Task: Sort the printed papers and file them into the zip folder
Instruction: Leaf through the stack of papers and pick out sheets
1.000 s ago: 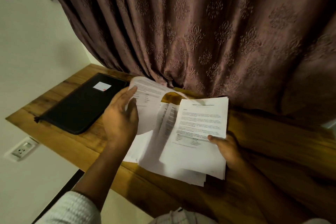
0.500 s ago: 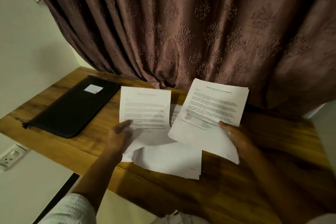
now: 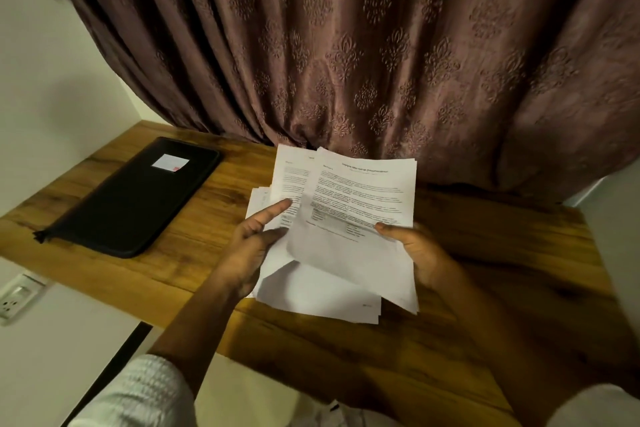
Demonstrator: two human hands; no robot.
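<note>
Over the middle of the wooden table [image 3: 485, 305], my right hand [image 3: 415, 250] grips a sheaf of printed papers [image 3: 360, 198] by its lower right edge, thumb on top. My left hand [image 3: 252, 246] holds another printed sheet [image 3: 289, 177] that lies tucked partly behind that sheaf, index finger stretched along its face. More white sheets [image 3: 322, 291] lie flat on the table under both hands. The black zip folder [image 3: 131, 201] lies closed at the left of the table, with a small white label [image 3: 169, 162] on its cover.
A brown patterned curtain [image 3: 346, 45] hangs right behind the table's far edge. A white wall is on the left, with a power socket [image 3: 15, 298] below the tabletop. Bare wood shows to the right of the papers and in front of them.
My left hand has brought its sheet rightward, from apart on the left to behind the sheaf in my right hand. The folder has not moved.
</note>
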